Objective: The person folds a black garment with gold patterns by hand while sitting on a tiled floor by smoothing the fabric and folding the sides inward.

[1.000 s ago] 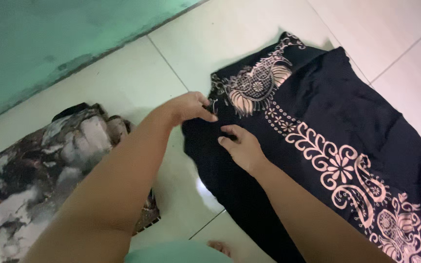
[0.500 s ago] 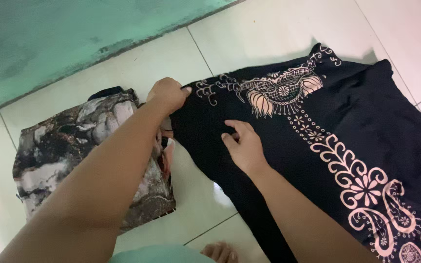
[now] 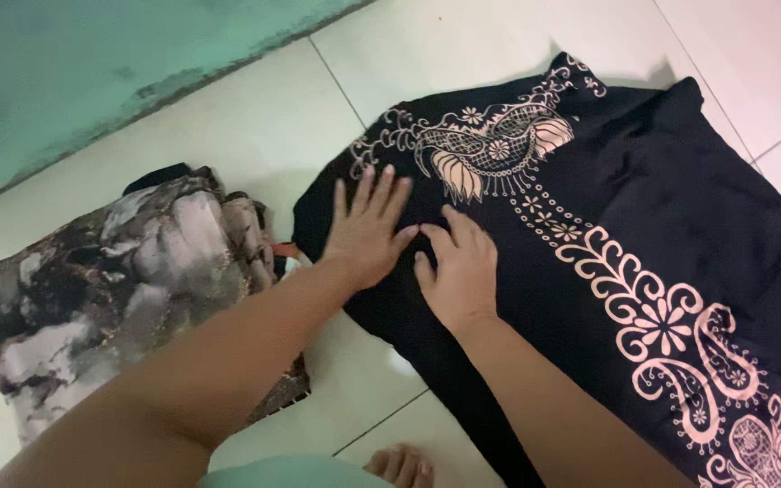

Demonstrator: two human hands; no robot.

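A black cloth with a pale pink floral and paisley border lies spread on the white tiled floor, filling the right half of the frame. At centre, the left hand presses flat on its near corner with fingers splayed, and the right hand rests palm down just beside it, thumbs almost touching. At lower left lies a folded marbled brown, grey and white cloth. A teal wall fills the upper left. Toes show at the bottom edge.

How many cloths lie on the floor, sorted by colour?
Black cloth with pale flower print: 1
Folded brown and grey marbled cloth: 1
Total: 2
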